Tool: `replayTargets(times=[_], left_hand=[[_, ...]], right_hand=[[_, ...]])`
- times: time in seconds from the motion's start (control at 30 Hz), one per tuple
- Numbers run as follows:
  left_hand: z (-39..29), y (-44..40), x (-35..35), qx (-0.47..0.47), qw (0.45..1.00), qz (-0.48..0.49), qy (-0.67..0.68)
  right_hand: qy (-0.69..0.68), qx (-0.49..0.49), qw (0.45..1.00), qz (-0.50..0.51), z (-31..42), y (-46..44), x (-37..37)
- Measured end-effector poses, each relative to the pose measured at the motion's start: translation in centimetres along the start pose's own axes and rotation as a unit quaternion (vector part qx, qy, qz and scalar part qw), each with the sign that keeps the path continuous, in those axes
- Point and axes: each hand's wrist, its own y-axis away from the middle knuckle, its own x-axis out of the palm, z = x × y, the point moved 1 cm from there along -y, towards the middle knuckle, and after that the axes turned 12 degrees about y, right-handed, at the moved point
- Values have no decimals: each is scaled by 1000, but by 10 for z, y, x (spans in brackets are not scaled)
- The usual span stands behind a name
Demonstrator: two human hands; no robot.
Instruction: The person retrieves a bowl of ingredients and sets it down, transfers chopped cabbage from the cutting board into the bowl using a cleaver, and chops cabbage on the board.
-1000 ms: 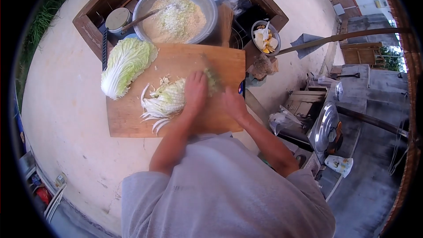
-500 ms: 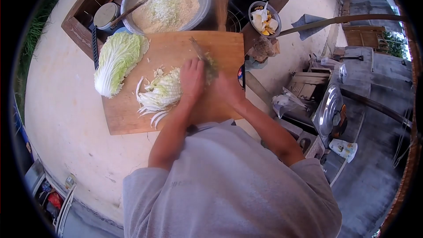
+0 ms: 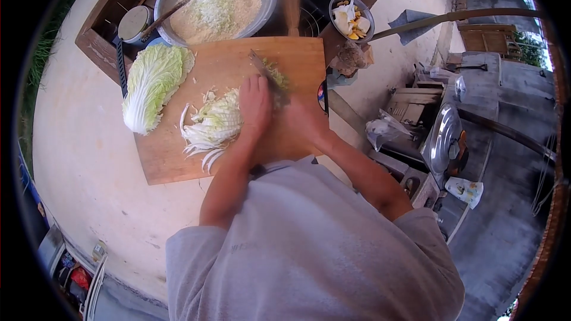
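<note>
A wooden cutting board (image 3: 172,157) lies in front of me. On it, my left hand (image 3: 256,104) presses down with its fingers together, at the right end of a sliced piece of napa cabbage (image 3: 215,120). My right hand (image 3: 304,117), smeared by motion, grips a knife (image 3: 262,66) whose handle is hidden in the fist. The blade stands just right of my left fingertips. Finely chopped cabbage (image 3: 277,75) lies along the blade's right side. A larger napa cabbage piece (image 3: 156,86) rests uncut at the board's left edge.
Beyond the board stands a big metal basin (image 3: 269,0) of pale crumbly food and chopped greens, with a stick across its rim. A jar (image 3: 134,22) is left of it. A small bowl (image 3: 367,31) with yellow and white scraps is at right, near a long pole (image 3: 452,16).
The view has shifted slightly, so the board and basin appear a little further left. The knife blade has tilted, showing more of its face. Both hands stay at nearly the same spot.
</note>
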Motion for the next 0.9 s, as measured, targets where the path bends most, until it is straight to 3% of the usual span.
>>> replayTargets(times=[0.1, 0.2, 0.3, 0.4, 0.5, 0.6, 0.73, 0.9], left_hand=[[2, -4, -1, 5, 1000, 0, -5], [2, -6, 2, 10, 1000, -8, -3], [3, 1, 2, -1, 1000, -6, -2], [2, -2, 1, -11, 1000, -4, -5], [-2, 0, 1, -15, 1000, 6, -1], [-1, -3, -3, -11, 1000, 14, 11], [-7, -8, -18, -19, 998, 34, 54], [5, -10, -38, 24, 1000, 6, -6]], right_hand=[[-21, 20, 998, -50, 9, 2, -6], [-93, -44, 992, -76, -8, 7, -17], [-70, -17, 997, 41, -3, 22, -52], [-32, -91, 995, 1, -11, 18, -24], [-68, -22, 993, -96, 0, 7, 31], [-58, -18, 991, -122, -1, 8, 40], [-77, 4, 991, -113, 0, 10, 23], [-92, 25, 994, -47, 14, 19, -26]])
